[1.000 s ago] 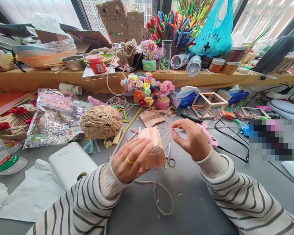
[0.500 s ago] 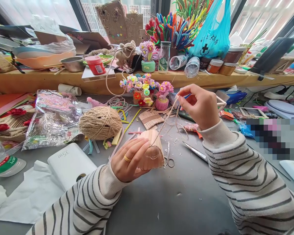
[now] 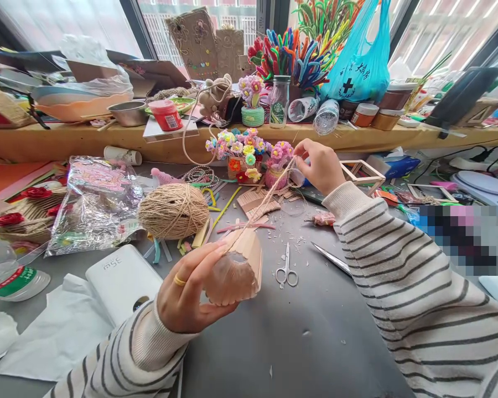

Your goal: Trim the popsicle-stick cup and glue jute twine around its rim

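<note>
My left hand (image 3: 191,293) is closed around a cup (image 3: 234,276) covered with flat wooden sticks, tilted so its clear round end faces me. A length of twine (image 3: 269,192) runs taut from the cup, by my left fingers, up to my right hand (image 3: 317,166). There my right thumb and fingers pinch the twine, in front of the pink crocheted flower pot (image 3: 276,177). On the table to the right of the cup lie small scissors (image 3: 287,271). A large ball of twine (image 3: 174,211) rests behind my left hand.
Loose wooden sticks (image 3: 257,203) and scraps lie behind the cup. Pointed metal blades (image 3: 330,258) sit by my right sleeve. A white power bank (image 3: 122,279) and white tissue (image 3: 60,326) are at left. A cluttered wooden ledge (image 3: 232,134) runs along the back.
My left hand and the cup have moved left and a little nearer, with the cup turned. My right hand has shifted left, and the twine between the hands is longer and straighter.
</note>
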`<state>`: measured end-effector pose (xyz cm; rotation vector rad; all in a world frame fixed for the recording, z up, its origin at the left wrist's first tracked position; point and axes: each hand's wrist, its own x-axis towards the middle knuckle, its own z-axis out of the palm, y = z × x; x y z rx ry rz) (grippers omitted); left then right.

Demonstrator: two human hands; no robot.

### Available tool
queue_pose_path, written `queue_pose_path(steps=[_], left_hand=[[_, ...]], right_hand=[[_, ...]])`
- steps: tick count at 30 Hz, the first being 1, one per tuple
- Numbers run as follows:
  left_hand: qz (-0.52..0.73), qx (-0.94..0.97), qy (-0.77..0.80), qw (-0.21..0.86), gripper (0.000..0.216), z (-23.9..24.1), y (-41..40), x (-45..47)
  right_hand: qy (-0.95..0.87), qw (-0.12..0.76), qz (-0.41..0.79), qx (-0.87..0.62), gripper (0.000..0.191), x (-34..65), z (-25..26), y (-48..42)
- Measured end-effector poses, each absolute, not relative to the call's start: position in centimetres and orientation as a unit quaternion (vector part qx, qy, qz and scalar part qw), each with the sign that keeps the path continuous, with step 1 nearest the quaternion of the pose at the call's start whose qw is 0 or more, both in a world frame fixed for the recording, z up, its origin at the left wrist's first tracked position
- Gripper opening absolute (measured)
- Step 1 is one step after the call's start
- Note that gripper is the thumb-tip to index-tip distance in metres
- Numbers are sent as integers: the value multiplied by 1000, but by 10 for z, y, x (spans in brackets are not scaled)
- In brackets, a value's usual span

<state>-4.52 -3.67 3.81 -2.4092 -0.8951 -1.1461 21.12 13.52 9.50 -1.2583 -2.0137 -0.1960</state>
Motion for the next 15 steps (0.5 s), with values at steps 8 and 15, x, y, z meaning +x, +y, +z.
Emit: queue_pose_path(steps=[8, 15], left_hand=[[-383, -812, -378, 226, 82, 48, -46, -79], [-372, -807, -405, 217, 79, 45, -43, -88]], right_hand=[[-765, 354, -87, -531, 10, 239, 76, 157], [-756, 342, -56, -556, 11, 260, 72, 177]])
